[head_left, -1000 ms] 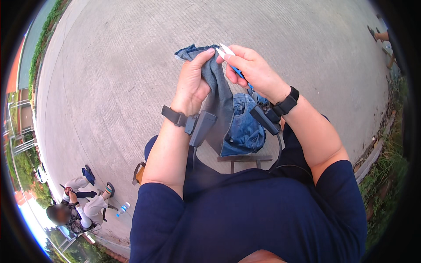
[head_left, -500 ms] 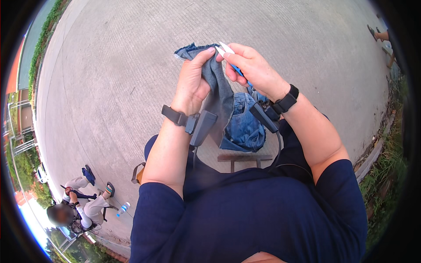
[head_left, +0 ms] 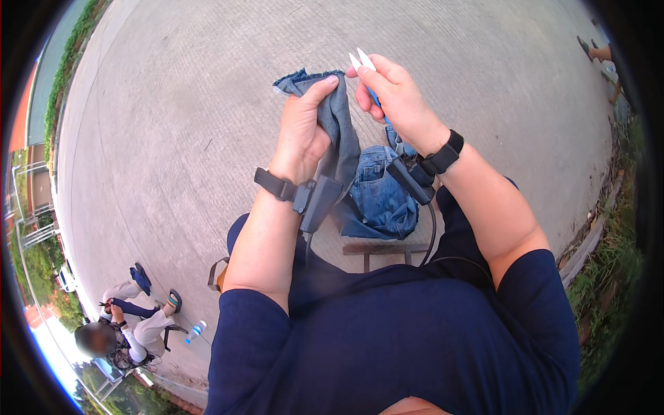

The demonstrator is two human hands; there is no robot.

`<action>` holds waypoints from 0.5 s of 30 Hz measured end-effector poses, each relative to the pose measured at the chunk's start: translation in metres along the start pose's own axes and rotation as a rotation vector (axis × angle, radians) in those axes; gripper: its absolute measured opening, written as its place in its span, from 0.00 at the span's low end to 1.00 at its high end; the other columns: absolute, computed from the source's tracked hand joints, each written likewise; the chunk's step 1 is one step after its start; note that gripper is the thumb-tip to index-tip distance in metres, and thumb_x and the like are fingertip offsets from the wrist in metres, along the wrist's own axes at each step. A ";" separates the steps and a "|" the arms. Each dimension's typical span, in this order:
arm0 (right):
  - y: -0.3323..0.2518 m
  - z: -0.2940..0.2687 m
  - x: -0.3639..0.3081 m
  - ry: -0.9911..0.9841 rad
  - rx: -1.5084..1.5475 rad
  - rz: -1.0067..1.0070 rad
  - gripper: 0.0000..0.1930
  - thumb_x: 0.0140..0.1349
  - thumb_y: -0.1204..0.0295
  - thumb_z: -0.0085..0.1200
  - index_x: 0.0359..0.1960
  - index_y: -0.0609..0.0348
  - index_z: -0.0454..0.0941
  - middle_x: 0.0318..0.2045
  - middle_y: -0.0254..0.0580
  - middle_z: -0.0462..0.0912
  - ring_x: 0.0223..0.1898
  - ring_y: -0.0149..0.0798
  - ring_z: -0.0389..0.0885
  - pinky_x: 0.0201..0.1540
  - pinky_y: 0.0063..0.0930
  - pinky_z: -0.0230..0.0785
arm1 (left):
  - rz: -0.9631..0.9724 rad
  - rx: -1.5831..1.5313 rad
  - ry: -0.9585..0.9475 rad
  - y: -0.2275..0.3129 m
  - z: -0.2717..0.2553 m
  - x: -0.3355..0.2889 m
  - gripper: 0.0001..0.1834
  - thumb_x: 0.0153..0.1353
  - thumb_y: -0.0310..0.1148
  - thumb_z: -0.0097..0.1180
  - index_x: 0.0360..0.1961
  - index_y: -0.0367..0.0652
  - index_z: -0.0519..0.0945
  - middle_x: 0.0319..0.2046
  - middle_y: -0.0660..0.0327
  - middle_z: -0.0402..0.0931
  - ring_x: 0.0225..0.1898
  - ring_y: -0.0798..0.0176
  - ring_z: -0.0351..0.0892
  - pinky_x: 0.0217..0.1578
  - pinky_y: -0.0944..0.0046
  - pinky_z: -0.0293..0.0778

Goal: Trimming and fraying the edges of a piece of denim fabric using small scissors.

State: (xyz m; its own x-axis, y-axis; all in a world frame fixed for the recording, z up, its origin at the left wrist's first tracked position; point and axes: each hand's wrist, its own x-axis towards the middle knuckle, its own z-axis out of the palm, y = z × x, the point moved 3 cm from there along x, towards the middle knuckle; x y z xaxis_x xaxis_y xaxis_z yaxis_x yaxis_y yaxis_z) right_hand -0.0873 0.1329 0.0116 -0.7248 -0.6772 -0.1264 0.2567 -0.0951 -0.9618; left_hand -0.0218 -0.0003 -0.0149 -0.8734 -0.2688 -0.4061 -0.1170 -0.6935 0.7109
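Left hand (head_left: 302, 131): fingers closed on the raised end of a denim garment (head_left: 382, 194), thumb pressed flat near a frayed, dark edge. Right hand (head_left: 404, 100): fingers wrapped around blue-handled snips (head_left: 364, 63); two white blades parted in a V, tips clear of the cloth. Rest of the denim hangs bunched between the knees, nearer the body.

In the way: black wrist unit (head_left: 322, 205) on the left arm covers part of the hanging denim; a second wrist device (head_left: 413, 181) on the right overlaps its pocket side. Cables run down from both. Below the denim, a dark flat-topped frame (head_left: 385, 249), partly hidden. A yellow-brown bag (head_left: 219, 277) shows just beside the left forearm, mostly covered by it.

Lower left, well apart: a seated person (head_left: 131, 339) with dark cloth in hand; clear bottle (head_left: 196, 332) lying near. Upper right rim: another person's sandalled foot (head_left: 584, 47).

Surface: grey concrete ground (head_left: 207, 117), finely ridged, jointed at left. Outdoors, daylight. Grass (head_left: 609, 304) and a kerb on the right; hedge strip (head_left: 69, 69), pale railings (head_left: 38, 232) and a white vehicle (head_left: 66, 277) on the left.
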 end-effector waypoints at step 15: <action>0.002 0.005 -0.007 -0.113 -0.038 0.120 0.10 0.67 0.67 0.39 0.37 0.58 0.72 0.15 0.30 0.72 0.13 0.20 0.62 0.15 0.15 0.53 | -0.015 -0.049 -0.033 -0.003 0.000 0.003 0.08 0.59 0.31 0.57 0.36 0.37 0.79 0.32 0.59 0.80 0.33 0.64 0.81 0.36 0.65 0.78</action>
State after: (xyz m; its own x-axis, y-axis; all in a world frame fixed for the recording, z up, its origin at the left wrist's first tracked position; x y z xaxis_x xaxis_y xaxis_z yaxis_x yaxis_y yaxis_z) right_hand -0.0782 0.1339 0.0121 -0.6132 -0.7602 -0.2149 0.3109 0.0179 -0.9503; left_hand -0.0237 0.0006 -0.0179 -0.8871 -0.2361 -0.3967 -0.1078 -0.7296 0.6753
